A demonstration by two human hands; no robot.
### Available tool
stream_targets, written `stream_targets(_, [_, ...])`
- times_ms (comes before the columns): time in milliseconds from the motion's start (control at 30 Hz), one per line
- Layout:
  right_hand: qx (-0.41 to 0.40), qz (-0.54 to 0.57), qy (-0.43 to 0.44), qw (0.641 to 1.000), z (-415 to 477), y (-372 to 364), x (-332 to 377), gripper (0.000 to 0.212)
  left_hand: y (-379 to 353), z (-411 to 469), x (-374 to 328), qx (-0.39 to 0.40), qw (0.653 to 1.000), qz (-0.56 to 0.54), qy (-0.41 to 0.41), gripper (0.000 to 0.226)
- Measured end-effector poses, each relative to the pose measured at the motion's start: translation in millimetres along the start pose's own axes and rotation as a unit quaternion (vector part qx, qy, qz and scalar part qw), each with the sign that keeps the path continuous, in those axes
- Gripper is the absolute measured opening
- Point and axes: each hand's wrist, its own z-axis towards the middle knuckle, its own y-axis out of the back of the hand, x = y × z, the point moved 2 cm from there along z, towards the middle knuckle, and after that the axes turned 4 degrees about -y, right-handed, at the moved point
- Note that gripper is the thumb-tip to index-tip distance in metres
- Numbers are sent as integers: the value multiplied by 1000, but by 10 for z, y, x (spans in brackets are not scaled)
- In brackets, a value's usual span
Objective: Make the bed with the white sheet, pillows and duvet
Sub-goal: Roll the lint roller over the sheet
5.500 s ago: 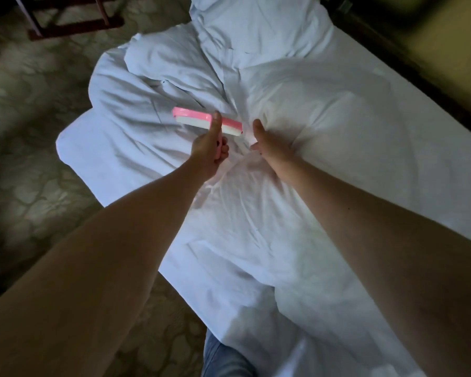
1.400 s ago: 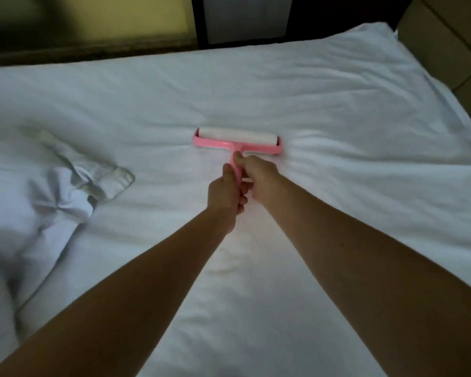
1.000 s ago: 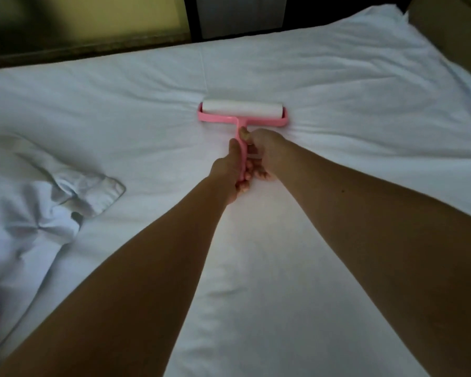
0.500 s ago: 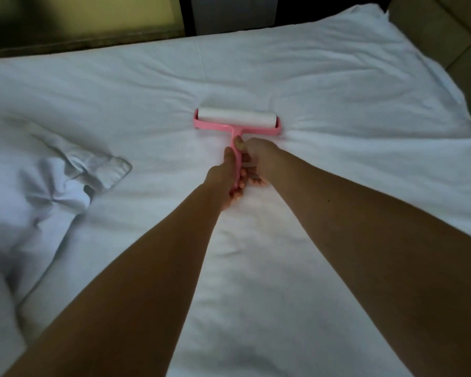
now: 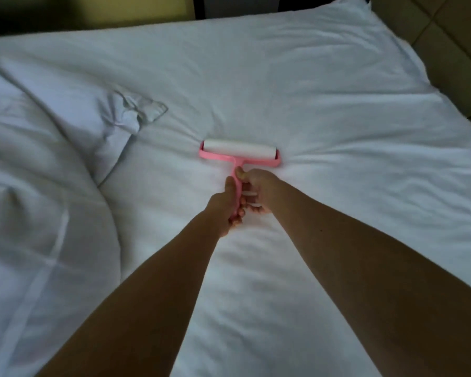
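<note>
A pink lint roller (image 5: 238,153) with a white roll lies pressed on the white sheet (image 5: 324,110) near the middle of the bed. My left hand (image 5: 225,209) grips the lower part of its pink handle. My right hand (image 5: 259,190) grips the handle just above it, thumb on top. Both arms reach forward from the bottom of the head view. A bunched white duvet (image 5: 38,164) is heaped on the left half of the bed, one corner (image 5: 144,111) pointing toward the roller.
A padded tan headboard or wall panel (image 5: 446,44) runs along the bed's right edge. Beyond the far edge are a yellowish wall (image 5: 106,12) and a dark vertical strip (image 5: 199,6).
Over the last second both hands drew the roller back toward me across the sheet. Several seconds ago only my left hand held it, above the duvet.
</note>
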Motion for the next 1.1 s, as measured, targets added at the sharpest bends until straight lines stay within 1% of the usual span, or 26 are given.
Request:
stream_targets(100, [-9,8,-8,1000,-326,-178,-463,38,139,-431,354,13,1000,-4,3,57])
stream_targets(300, [30,80,-52,995,-914,-576,-1458,33,575,-1225,1138,33,998,53,33,64])
stream_targets(500, [9,69,-52,996,-1316,-853,-1921,33,777,-1717,1528,45,997,42,40,64])
stream_targets(600, [19,57,-54,997,-1435,-954,-2156,31,875,-1925,1720,50,997,36,50,63])
stream_targets(767, [60,54,-59,995,-1629,-1124,-2720,28,1029,-2370,2154,24,998,20,56,60])
stream_targets(933, [57,42,-71,995,-1997,-1267,-3286,28,1064,-2982,2595,-14,997,14,74,60])
stream_targets(1100, [43,-7,-114,992,-2430,-1387,-3530,34,1129,-3480,2746,-21,994,28,105,57])
